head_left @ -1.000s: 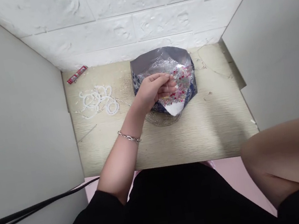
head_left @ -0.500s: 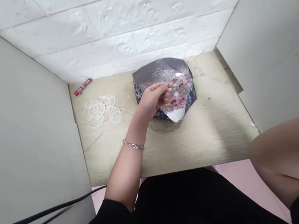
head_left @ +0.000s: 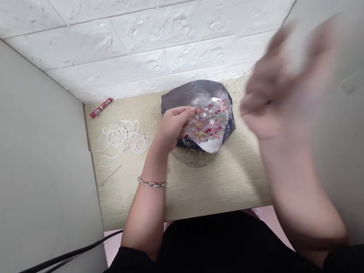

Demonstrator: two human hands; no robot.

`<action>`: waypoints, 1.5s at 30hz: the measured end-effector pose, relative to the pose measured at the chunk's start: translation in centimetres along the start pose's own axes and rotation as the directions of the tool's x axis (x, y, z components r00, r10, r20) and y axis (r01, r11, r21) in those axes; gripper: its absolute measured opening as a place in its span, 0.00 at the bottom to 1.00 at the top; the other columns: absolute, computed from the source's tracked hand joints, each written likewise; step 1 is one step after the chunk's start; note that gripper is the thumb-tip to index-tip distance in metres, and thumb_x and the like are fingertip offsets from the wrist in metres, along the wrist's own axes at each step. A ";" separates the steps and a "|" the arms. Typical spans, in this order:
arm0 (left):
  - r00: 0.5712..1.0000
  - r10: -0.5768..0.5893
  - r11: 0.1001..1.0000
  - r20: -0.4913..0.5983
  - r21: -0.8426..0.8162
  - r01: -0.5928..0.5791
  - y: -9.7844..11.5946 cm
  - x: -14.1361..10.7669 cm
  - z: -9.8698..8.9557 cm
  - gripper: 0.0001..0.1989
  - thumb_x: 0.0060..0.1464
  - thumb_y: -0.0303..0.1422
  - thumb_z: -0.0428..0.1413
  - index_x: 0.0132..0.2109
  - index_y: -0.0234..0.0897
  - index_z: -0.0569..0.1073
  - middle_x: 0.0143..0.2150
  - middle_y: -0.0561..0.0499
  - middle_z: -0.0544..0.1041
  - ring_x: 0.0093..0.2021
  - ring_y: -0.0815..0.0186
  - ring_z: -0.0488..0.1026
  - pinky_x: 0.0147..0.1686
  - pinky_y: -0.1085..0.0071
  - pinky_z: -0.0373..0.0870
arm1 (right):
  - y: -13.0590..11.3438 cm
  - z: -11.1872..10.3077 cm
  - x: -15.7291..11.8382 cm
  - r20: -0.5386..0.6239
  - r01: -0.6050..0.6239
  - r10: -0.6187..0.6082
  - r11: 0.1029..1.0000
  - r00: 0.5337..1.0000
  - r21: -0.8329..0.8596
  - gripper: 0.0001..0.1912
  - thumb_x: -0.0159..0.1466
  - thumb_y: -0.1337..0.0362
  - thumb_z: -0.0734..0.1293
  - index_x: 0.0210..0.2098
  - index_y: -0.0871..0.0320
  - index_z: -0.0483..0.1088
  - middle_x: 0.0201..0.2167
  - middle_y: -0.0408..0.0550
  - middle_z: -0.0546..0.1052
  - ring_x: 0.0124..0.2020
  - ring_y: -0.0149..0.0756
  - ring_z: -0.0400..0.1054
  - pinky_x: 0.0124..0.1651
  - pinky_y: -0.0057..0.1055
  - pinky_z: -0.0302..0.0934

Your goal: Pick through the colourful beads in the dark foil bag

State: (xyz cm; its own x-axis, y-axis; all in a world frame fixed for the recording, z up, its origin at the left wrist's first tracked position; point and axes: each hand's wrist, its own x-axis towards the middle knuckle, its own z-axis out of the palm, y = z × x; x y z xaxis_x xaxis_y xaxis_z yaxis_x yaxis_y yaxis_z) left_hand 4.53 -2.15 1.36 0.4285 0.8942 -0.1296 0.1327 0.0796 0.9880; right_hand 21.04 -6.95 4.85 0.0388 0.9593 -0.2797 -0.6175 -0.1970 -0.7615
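Now beads (head_left: 212, 122) just beside L fingers (head_left: 185, 115), tips pinched, R fingers (head_left: 265, 78) blurred, grip unclear

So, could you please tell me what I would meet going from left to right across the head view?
Grey left panel, white bead strands, dark bag with colourful beads, blurred right hand.

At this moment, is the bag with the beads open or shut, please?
Open. The bag has its mouth spread wide: the grey lining shows, and many coloured beads are visible inside, near the left hand.
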 end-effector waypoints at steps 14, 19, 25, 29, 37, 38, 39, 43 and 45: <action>0.930 0.367 0.781 -0.020 0.550 -0.297 -0.7 0.0 1.0 0.12 0.47 0.35 0.49 0.37 0.41 0.73 0.37 0.52 0.75 0.36 0.69 0.71 0.37 0.73 0.65 | 5.9 -0.2 5.9 0.028 -0.141 0.142 0.897 0.989 0.419 0.14 0.56 0.58 0.52 0.32 0.60 0.63 0.27 0.50 0.72 0.34 0.33 0.67 0.30 0.27 0.63; 0.894 0.434 0.725 -0.110 0.632 -0.274 -1.4 0.6 1.7 0.10 0.47 0.33 0.50 0.37 0.41 0.74 0.35 0.52 0.76 0.32 0.70 0.71 0.34 0.73 0.65 | 5.7 0.0 6.9 0.163 -0.116 0.055 0.913 0.985 0.392 0.17 0.55 0.55 0.52 0.33 0.60 0.64 0.33 0.51 0.72 0.42 0.35 0.64 0.38 0.34 0.61; 0.856 0.454 0.755 -0.248 0.618 -0.221 -1.8 1.0 2.5 0.09 0.46 0.32 0.51 0.34 0.39 0.74 0.31 0.52 0.76 0.30 0.71 0.70 0.33 0.74 0.64 | 5.4 0.6 7.0 0.146 -0.048 -0.008 0.925 0.989 0.378 0.16 0.55 0.55 0.53 0.31 0.59 0.65 0.31 0.49 0.72 0.42 0.35 0.64 0.40 0.37 0.60; 0.848 0.457 0.745 -0.269 0.637 -0.200 -1.6 0.8 2.6 0.08 0.46 0.33 0.51 0.32 0.39 0.74 0.27 0.52 0.75 0.28 0.71 0.69 0.31 0.74 0.62 | 5.5 0.8 6.5 0.123 -0.044 -0.001 0.931 0.992 0.363 0.14 0.54 0.56 0.54 0.29 0.59 0.64 0.30 0.48 0.72 0.40 0.34 0.65 0.38 0.34 0.61; 0.853 0.436 0.689 -0.286 0.717 -0.112 -1.7 0.5 2.8 0.10 0.47 0.36 0.49 0.33 0.38 0.73 0.29 0.50 0.74 0.28 0.69 0.68 0.28 0.73 0.60 | 5.4 0.8 6.2 0.138 -0.041 -0.003 0.948 0.990 0.315 0.15 0.54 0.55 0.54 0.29 0.58 0.64 0.30 0.48 0.71 0.38 0.34 0.66 0.36 0.34 0.62; 0.854 0.435 0.680 -0.286 0.726 -0.104 -1.7 0.5 2.8 0.10 0.47 0.37 0.49 0.33 0.38 0.72 0.29 0.50 0.74 0.28 0.69 0.68 0.28 0.72 0.59 | 5.4 0.8 6.2 0.143 -0.044 -0.002 0.948 0.990 0.316 0.15 0.54 0.55 0.54 0.29 0.58 0.64 0.30 0.48 0.71 0.38 0.34 0.66 0.36 0.34 0.62; 0.855 0.433 0.671 -0.283 0.735 -0.097 -1.7 0.5 2.9 0.10 0.47 0.37 0.49 0.33 0.38 0.72 0.30 0.50 0.74 0.28 0.68 0.68 0.29 0.72 0.59 | 5.3 0.8 6.1 0.148 -0.047 -0.001 0.946 0.989 0.320 0.15 0.54 0.55 0.54 0.29 0.58 0.64 0.29 0.48 0.71 0.37 0.34 0.66 0.35 0.35 0.62; 0.867 0.421 0.640 -0.266 0.765 -0.076 -1.7 0.6 3.0 0.10 0.47 0.36 0.49 0.33 0.38 0.72 0.29 0.49 0.74 0.28 0.67 0.67 0.29 0.71 0.59 | 5.1 0.8 6.0 0.144 -0.057 0.009 0.941 0.990 0.333 0.14 0.55 0.56 0.54 0.30 0.58 0.64 0.27 0.47 0.71 0.35 0.34 0.66 0.33 0.35 0.63; 0.871 0.417 0.642 -0.259 0.762 -0.080 -1.6 0.7 3.1 0.09 0.47 0.35 0.49 0.32 0.38 0.72 0.29 0.49 0.74 0.28 0.68 0.67 0.29 0.72 0.59 | 5.2 0.8 6.0 0.133 -0.054 0.010 0.941 0.991 0.333 0.14 0.55 0.56 0.54 0.30 0.58 0.63 0.26 0.46 0.71 0.35 0.34 0.66 0.33 0.36 0.63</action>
State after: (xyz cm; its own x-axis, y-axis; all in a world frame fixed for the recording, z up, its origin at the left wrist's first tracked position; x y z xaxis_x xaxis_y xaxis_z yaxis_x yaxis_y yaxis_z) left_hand 7.35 -3.03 -0.60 0.1970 0.9266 0.3204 0.7322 -0.3564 0.5805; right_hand 17.43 -2.04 -0.27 -0.0719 0.9757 -0.2072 -0.8450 -0.1699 -0.5070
